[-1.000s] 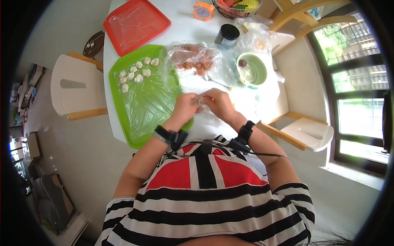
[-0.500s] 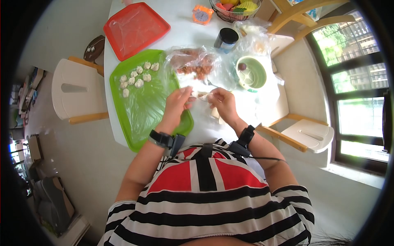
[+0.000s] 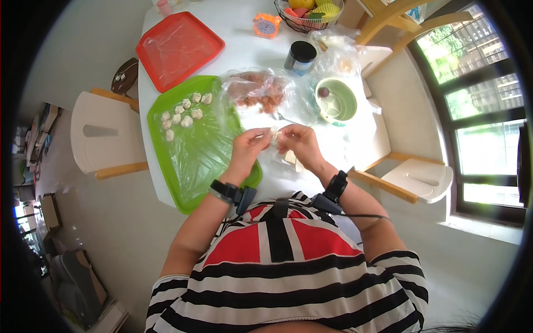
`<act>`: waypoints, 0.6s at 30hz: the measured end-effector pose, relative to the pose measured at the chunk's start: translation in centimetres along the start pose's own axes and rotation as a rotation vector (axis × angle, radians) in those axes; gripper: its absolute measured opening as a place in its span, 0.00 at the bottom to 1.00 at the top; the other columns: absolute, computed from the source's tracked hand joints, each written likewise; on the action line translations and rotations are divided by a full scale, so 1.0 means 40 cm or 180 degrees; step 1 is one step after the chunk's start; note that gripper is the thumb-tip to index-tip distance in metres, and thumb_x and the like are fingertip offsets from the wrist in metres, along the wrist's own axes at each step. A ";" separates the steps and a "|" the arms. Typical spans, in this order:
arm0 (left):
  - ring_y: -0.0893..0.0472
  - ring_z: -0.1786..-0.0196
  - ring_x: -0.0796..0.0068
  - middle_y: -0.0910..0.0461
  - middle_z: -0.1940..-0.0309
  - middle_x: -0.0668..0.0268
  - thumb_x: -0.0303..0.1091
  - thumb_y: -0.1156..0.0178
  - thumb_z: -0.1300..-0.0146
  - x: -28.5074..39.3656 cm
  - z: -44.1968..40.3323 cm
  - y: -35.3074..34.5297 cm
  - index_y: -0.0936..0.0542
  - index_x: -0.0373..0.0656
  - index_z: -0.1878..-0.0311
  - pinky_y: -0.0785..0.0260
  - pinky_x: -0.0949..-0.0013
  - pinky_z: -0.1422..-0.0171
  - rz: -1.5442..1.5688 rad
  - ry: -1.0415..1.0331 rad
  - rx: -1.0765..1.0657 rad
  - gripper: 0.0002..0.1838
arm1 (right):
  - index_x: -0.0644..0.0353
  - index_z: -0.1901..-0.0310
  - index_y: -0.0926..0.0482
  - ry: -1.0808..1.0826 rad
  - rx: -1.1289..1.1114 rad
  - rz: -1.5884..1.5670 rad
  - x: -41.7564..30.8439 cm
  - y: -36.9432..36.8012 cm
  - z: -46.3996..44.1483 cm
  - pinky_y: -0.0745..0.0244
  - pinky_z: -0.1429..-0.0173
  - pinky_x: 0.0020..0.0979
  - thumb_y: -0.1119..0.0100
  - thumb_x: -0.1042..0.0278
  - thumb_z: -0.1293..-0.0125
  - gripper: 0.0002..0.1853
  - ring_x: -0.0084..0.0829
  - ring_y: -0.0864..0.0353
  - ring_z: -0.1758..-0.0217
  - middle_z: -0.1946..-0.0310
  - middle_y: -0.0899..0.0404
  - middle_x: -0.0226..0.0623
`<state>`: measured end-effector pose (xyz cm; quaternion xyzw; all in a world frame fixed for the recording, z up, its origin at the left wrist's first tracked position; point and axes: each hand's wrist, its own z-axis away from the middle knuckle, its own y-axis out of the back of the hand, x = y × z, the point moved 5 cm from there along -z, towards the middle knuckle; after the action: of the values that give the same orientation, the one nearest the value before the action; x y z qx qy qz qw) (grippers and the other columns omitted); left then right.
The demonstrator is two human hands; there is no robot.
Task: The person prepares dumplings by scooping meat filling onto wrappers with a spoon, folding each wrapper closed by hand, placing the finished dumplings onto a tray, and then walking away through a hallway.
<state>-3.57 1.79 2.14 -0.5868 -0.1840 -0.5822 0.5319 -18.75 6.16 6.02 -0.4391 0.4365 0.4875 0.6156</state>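
Between the fingertips of both hands is a small pale wonton, largely covered by the fingers. My left hand pinches it from one side, and my right hand pinches it from the other. Several finished-looking wontons sit in the upper part of a green tray lined with clear plastic. Just beyond the hands, reddish minced meat lies in a clear plastic bag. A few pale wrappers show partly under my right hand.
A red tray lies behind the green one. To the right stand a light green strainer bowl and a dark-lidded jar. An orange clock and a wire fruit basket are at the back. Chairs surround the table.
Both hands have drawn closer together, and the wrapper, wider and flatter before, is now gathered into a small bundle. The whole view has shifted slightly.
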 end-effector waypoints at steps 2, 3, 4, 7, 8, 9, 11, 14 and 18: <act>0.21 0.58 0.80 0.19 0.59 0.67 0.32 0.39 0.35 0.009 0.002 -0.009 0.21 0.38 0.52 0.25 0.73 0.52 -0.0140 -0.0060 -0.0135 0.12 | 0.69 0.62 0.22 0.0005 -0.0114 0.0136 0.002 0.000 0.000 0.21 0.67 0.24 0.39 0.73 0.36 0.07 0.23 0.19 0.71 0.72 0.19 0.36; 0.21 0.58 0.80 0.19 0.59 0.67 0.32 0.39 0.35 0.012 0.003 -0.011 0.21 0.38 0.52 0.25 0.73 0.52 -0.0145 -0.0051 -0.0142 0.12 | 0.69 0.62 0.22 0.0001 -0.0104 0.0129 0.002 0.003 0.002 0.21 0.67 0.24 0.39 0.73 0.36 0.07 0.23 0.19 0.71 0.72 0.19 0.36; 0.20 0.58 0.79 0.19 0.59 0.66 0.31 0.39 0.35 0.016 0.004 -0.013 0.21 0.38 0.52 0.25 0.73 0.52 -0.0152 -0.0022 -0.0210 0.11 | 0.70 0.61 0.22 -0.0014 -0.0138 0.0227 0.000 0.003 0.005 0.21 0.67 0.24 0.40 0.73 0.35 0.07 0.23 0.18 0.70 0.71 0.19 0.36; 0.19 0.59 0.79 0.18 0.60 0.65 0.30 0.38 0.36 0.019 0.002 -0.015 0.21 0.36 0.54 0.25 0.74 0.53 -0.0167 -0.0041 -0.0332 0.10 | 0.70 0.58 0.23 0.0047 -0.0086 0.0308 -0.023 -0.002 0.013 0.21 0.67 0.23 0.40 0.74 0.35 0.08 0.23 0.18 0.70 0.71 0.19 0.37; 0.19 0.60 0.79 0.18 0.61 0.65 0.30 0.38 0.37 0.021 0.002 -0.016 0.20 0.34 0.56 0.26 0.76 0.54 -0.0168 -0.0094 -0.0375 0.10 | 0.70 0.57 0.23 0.0122 -0.0011 0.0298 -0.031 -0.001 0.016 0.21 0.66 0.23 0.41 0.74 0.35 0.09 0.23 0.18 0.70 0.71 0.18 0.37; 0.19 0.60 0.79 0.18 0.61 0.65 0.30 0.38 0.37 0.022 0.002 -0.014 0.20 0.34 0.56 0.26 0.76 0.54 -0.0169 -0.0088 -0.0376 0.10 | 0.70 0.57 0.23 0.0118 -0.0008 0.0294 -0.029 0.000 0.014 0.21 0.66 0.23 0.41 0.74 0.35 0.09 0.23 0.18 0.70 0.71 0.18 0.37; 0.18 0.60 0.79 0.17 0.61 0.64 0.27 0.38 0.38 0.026 0.004 -0.017 0.20 0.33 0.56 0.26 0.77 0.54 -0.0432 -0.0071 -0.0469 0.09 | 0.70 0.55 0.24 0.0132 -0.0166 0.0405 -0.026 0.000 0.007 0.21 0.65 0.23 0.41 0.75 0.35 0.10 0.24 0.18 0.69 0.70 0.18 0.39; 0.18 0.60 0.79 0.18 0.62 0.64 0.25 0.37 0.40 0.026 0.003 -0.018 0.20 0.32 0.58 0.26 0.78 0.55 -0.0533 -0.0121 -0.0441 0.08 | 0.70 0.56 0.24 0.0061 -0.0240 0.0601 -0.008 0.000 0.005 0.21 0.65 0.24 0.41 0.75 0.35 0.09 0.24 0.17 0.69 0.69 0.18 0.39; 0.18 0.57 0.76 0.20 0.56 0.58 0.21 0.39 0.40 0.029 0.000 -0.012 0.23 0.33 0.53 0.25 0.76 0.51 -0.0798 -0.0131 -0.0603 0.12 | 0.70 0.57 0.23 -0.0079 -0.0428 0.0646 -0.027 -0.010 0.006 0.20 0.65 0.25 0.41 0.75 0.35 0.09 0.24 0.17 0.69 0.68 0.17 0.39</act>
<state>-3.67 1.48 3.36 -0.6186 -0.2109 -0.6466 0.3934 -18.47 6.11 7.18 -0.4268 0.4374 0.5808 0.5377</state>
